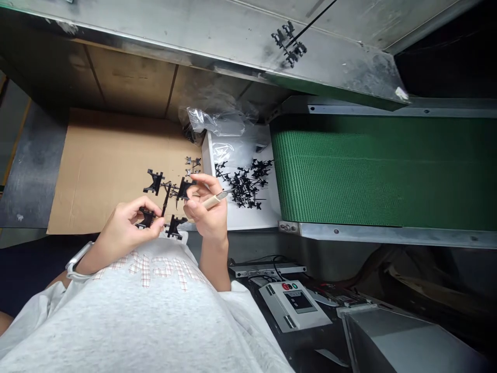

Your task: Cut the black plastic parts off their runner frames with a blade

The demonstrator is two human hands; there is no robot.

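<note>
A worker's left hand (124, 228) is pinching the lower corner of a black plastic frame (167, 194), held in front of the chest over a cardboard sheet (104, 160). The right hand (207, 212), at the frame's 3 o'clock, is gripping a small knife (217, 198) while its fingertips are touching the frame. Loose black pieces (246, 184) are lying in a white tray (248, 220) further toward 3 o'clock, beside a green conveyor belt (380, 171).

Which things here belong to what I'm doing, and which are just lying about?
In use: black plastic sprue frame, held by left hand and right hand; beige-handled knife; white tray of black plastic scraps.
Lying about: crumpled clear plastic bags; green ribbed conveyor belt; grey control box with red and green buttons.
</note>
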